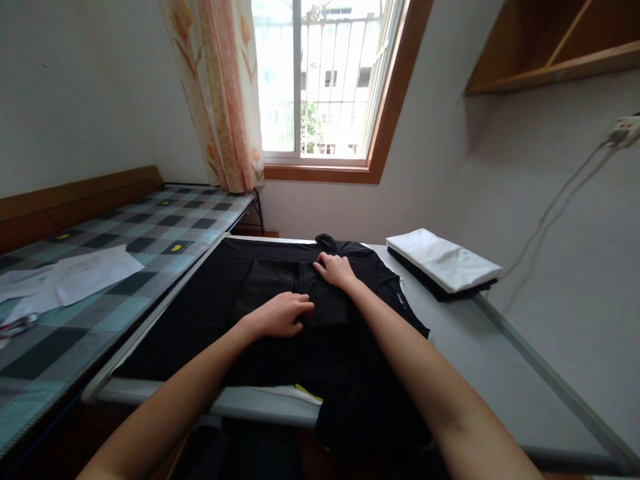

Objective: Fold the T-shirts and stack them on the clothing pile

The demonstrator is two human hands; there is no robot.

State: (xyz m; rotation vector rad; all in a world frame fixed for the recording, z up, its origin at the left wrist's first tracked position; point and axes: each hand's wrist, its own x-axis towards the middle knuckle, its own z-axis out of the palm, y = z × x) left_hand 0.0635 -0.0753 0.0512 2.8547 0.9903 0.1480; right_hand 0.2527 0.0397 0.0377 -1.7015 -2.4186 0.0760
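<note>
A black T-shirt [193,293] lies spread over the table, its neckline to the right and one sleeve hanging over the near edge. On the shirt lies a dark rectangular panel [273,277], flat, with a seam or gap down its middle; its material is hard to make out. My left hand [283,315] is closed beside the seam, fingers curled down, and what they pinch is hidden. At the panel's far edge, right of the seam, my right hand [336,270] has its fingers bent over the edge and its thumb towards the left.
A folded white cloth [443,257] rests on folded black cloth [440,290] at the right of the white table [505,373]. Left stands a bed with a checked mattress [200,213] and loose papers [75,277]. A shelf [555,60] overhangs the right; cables [550,203] hang below the socket.
</note>
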